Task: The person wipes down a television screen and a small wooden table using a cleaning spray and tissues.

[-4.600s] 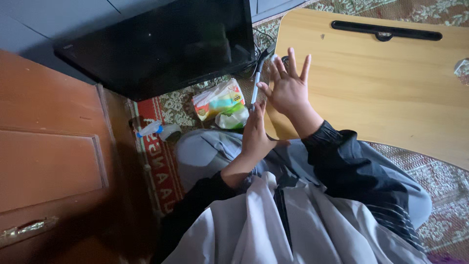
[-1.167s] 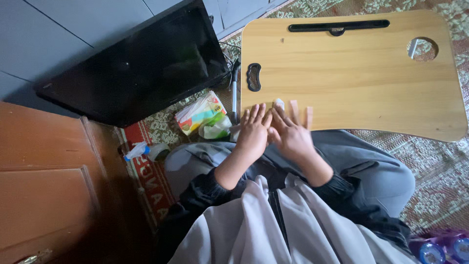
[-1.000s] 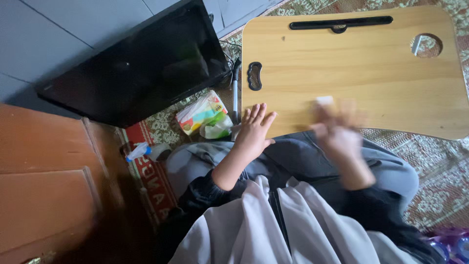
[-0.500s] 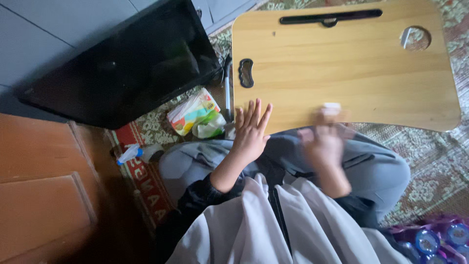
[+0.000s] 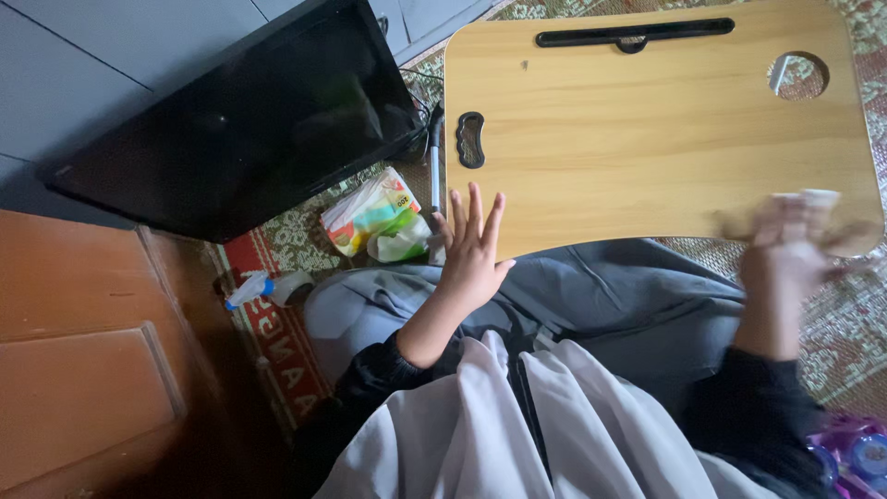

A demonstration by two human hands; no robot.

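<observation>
**Blurred right hand at the tabletop's edge**

The right hand (image 5: 785,254) is smeared by motion at 3 o'clock; whether its fingers are closed cannot be told. A small pale object (image 5: 820,197) shows at its fingertips, too blurred to identify, at the near right corner of the wooden tabletop (image 5: 647,139). The left hand (image 5: 471,249) is spread flat, fingers apart, resting on the tabletop's near left edge, holding nothing. At 9 o'clock lie a colourful packet (image 5: 370,208) and a black screen (image 5: 231,120).
</observation>
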